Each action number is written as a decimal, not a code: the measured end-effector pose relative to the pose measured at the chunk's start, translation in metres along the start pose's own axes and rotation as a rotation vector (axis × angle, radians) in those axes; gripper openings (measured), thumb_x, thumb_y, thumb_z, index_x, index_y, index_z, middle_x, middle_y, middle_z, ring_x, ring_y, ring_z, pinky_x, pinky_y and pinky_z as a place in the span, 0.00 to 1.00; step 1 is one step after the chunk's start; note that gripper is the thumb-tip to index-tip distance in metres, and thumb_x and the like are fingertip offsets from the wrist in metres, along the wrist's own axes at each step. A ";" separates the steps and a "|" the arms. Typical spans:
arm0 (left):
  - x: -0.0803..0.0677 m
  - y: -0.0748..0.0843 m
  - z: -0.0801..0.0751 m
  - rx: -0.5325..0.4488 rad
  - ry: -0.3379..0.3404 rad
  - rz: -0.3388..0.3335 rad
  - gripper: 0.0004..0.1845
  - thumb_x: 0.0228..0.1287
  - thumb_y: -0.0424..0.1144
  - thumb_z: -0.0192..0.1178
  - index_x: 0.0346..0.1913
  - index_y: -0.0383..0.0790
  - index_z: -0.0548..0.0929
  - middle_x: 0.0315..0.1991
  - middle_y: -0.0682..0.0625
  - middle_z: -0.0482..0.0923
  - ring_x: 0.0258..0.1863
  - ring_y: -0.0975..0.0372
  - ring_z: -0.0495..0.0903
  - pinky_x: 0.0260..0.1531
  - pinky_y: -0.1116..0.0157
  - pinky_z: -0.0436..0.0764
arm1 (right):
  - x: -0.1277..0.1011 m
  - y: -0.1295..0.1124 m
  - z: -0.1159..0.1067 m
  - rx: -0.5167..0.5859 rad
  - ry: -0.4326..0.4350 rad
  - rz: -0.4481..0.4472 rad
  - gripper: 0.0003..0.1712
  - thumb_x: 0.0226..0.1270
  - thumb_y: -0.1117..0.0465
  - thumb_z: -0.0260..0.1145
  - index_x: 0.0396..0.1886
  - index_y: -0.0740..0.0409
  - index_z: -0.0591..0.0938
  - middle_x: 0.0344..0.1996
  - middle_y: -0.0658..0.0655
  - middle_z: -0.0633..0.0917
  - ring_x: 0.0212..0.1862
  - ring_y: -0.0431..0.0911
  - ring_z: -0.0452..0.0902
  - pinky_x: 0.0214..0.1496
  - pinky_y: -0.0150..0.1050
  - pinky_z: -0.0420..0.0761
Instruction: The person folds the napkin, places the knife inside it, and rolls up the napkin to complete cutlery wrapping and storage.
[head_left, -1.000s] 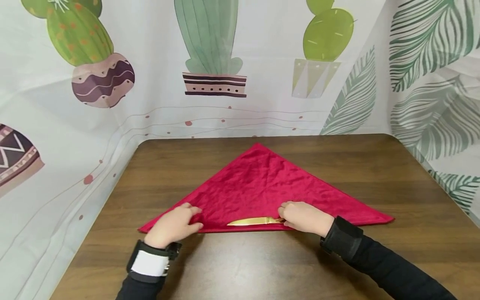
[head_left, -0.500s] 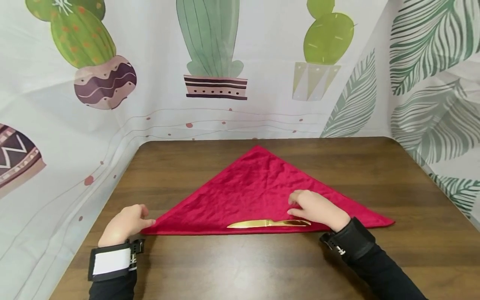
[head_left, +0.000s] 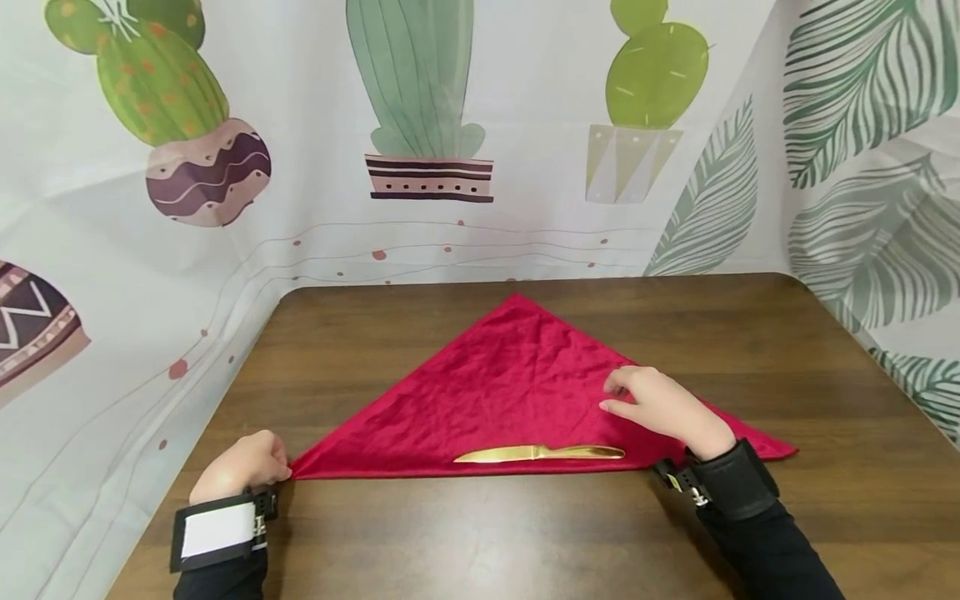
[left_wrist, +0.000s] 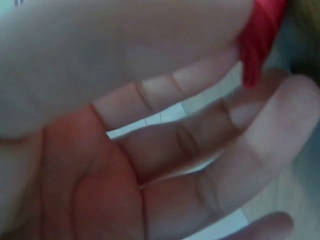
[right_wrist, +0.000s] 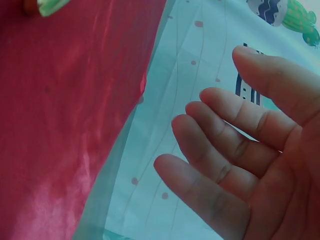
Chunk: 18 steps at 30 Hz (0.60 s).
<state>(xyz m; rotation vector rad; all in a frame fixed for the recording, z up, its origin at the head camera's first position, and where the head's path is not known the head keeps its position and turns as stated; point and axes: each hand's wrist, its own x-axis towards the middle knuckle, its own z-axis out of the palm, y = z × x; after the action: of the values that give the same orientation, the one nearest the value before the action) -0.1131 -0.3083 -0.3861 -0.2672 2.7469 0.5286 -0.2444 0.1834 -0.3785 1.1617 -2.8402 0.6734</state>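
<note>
A red cloth napkin (head_left: pixel 480 392), folded into a triangle, lies on the table with its long side towards me. My left hand (head_left: pixel 243 465) pinches its left corner between thumb and index finger; the left wrist view shows the gathered red tip (left_wrist: pixel 255 55) there, with the other fingers loosely bent. A gold knife (head_left: pixel 540 453) rests along the napkin's near edge, blade to the left. My right hand (head_left: pixel 663 408) hovers over the right part of the napkin, fingers relaxed and holding nothing. In the right wrist view those fingers (right_wrist: pixel 215 145) are apart from the cloth.
The brown wooden table (head_left: pixel 465 533) stretches out around the napkin, with rounded far corners. Behind it hangs a white curtain (head_left: pixel 540 183) printed with cacti and leaves. Dark sleeves and wrist straps cover both forearms.
My left hand has moved left along the napkin to its corner and now pinches it. The right hand has let go of the knife and shifted up and to the right.
</note>
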 end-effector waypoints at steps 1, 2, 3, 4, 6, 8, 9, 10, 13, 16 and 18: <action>0.001 0.000 0.001 -0.001 0.002 0.010 0.08 0.47 0.28 0.58 0.16 0.36 0.73 0.13 0.52 0.69 0.16 0.61 0.67 0.17 0.67 0.66 | -0.001 0.001 0.000 0.002 0.006 0.000 0.11 0.50 0.62 0.68 0.31 0.63 0.79 0.28 0.52 0.79 0.32 0.45 0.76 0.37 0.41 0.75; 0.001 0.000 0.001 -0.001 0.003 0.017 0.08 0.47 0.27 0.57 0.16 0.37 0.73 0.12 0.52 0.69 0.16 0.62 0.67 0.17 0.67 0.65 | -0.001 0.002 -0.001 0.002 0.014 -0.002 0.10 0.50 0.62 0.68 0.31 0.63 0.79 0.28 0.52 0.79 0.32 0.45 0.76 0.37 0.42 0.76; 0.001 0.001 0.001 0.003 0.009 0.028 0.08 0.46 0.27 0.56 0.16 0.37 0.72 0.12 0.52 0.68 0.16 0.62 0.66 0.17 0.67 0.65 | -0.002 0.002 -0.001 0.002 0.019 -0.004 0.10 0.50 0.62 0.68 0.31 0.63 0.79 0.28 0.52 0.79 0.32 0.45 0.76 0.37 0.42 0.76; 0.001 0.001 0.001 0.005 0.016 0.037 0.07 0.46 0.27 0.55 0.16 0.38 0.72 0.12 0.52 0.68 0.15 0.62 0.66 0.16 0.67 0.65 | -0.002 0.002 -0.003 0.001 0.026 -0.008 0.10 0.50 0.62 0.67 0.31 0.63 0.79 0.28 0.52 0.79 0.32 0.45 0.76 0.37 0.42 0.76; 0.000 0.004 0.000 0.015 0.041 0.058 0.06 0.46 0.27 0.54 0.18 0.38 0.71 0.13 0.52 0.67 0.15 0.62 0.65 0.16 0.67 0.64 | -0.003 0.001 -0.005 -0.002 0.038 -0.015 0.10 0.50 0.62 0.67 0.31 0.63 0.79 0.28 0.53 0.79 0.32 0.46 0.76 0.37 0.42 0.76; -0.003 0.009 -0.002 0.022 0.089 0.094 0.04 0.47 0.28 0.53 0.20 0.38 0.71 0.14 0.52 0.66 0.15 0.62 0.65 0.15 0.66 0.63 | -0.003 0.000 -0.007 -0.008 0.047 -0.021 0.10 0.50 0.62 0.67 0.31 0.63 0.79 0.28 0.53 0.80 0.32 0.46 0.76 0.37 0.42 0.76; -0.004 0.012 -0.003 0.026 0.116 0.114 0.04 0.48 0.29 0.53 0.22 0.38 0.70 0.14 0.52 0.65 0.16 0.62 0.64 0.16 0.66 0.63 | -0.003 -0.001 -0.008 -0.010 0.053 -0.023 0.10 0.51 0.62 0.67 0.31 0.63 0.79 0.28 0.53 0.80 0.32 0.46 0.76 0.37 0.42 0.76; -0.005 0.017 -0.005 0.025 0.145 0.136 0.03 0.49 0.30 0.53 0.23 0.37 0.70 0.15 0.52 0.65 0.16 0.62 0.64 0.16 0.66 0.63 | -0.003 -0.003 -0.009 -0.013 0.061 -0.027 0.09 0.51 0.62 0.67 0.30 0.62 0.79 0.28 0.53 0.80 0.32 0.46 0.76 0.37 0.42 0.76; -0.008 0.034 -0.008 0.015 0.257 0.208 0.02 0.50 0.30 0.51 0.27 0.37 0.69 0.16 0.52 0.63 0.17 0.62 0.63 0.16 0.65 0.62 | -0.003 -0.007 -0.011 -0.021 0.095 -0.041 0.09 0.51 0.61 0.67 0.30 0.61 0.79 0.27 0.51 0.79 0.32 0.46 0.76 0.37 0.41 0.75; -0.010 0.057 -0.012 0.005 0.364 0.251 0.02 0.50 0.30 0.48 0.29 0.36 0.69 0.17 0.52 0.64 0.17 0.61 0.63 0.17 0.64 0.62 | -0.004 -0.012 -0.012 -0.018 0.140 -0.053 0.08 0.51 0.61 0.67 0.29 0.60 0.79 0.27 0.50 0.79 0.31 0.45 0.76 0.36 0.40 0.75; -0.010 0.073 -0.014 -0.010 0.437 0.268 0.03 0.51 0.30 0.48 0.30 0.36 0.69 0.19 0.51 0.68 0.18 0.61 0.65 0.18 0.64 0.64 | -0.004 -0.016 -0.012 -0.016 0.163 -0.059 0.08 0.51 0.62 0.68 0.29 0.59 0.79 0.26 0.50 0.79 0.30 0.44 0.75 0.35 0.39 0.75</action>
<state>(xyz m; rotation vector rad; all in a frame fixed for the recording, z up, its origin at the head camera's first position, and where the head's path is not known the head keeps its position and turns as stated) -0.1251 -0.2454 -0.3462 -0.0122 3.2314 0.6129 -0.2324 0.1806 -0.3617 1.1270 -2.6617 0.7058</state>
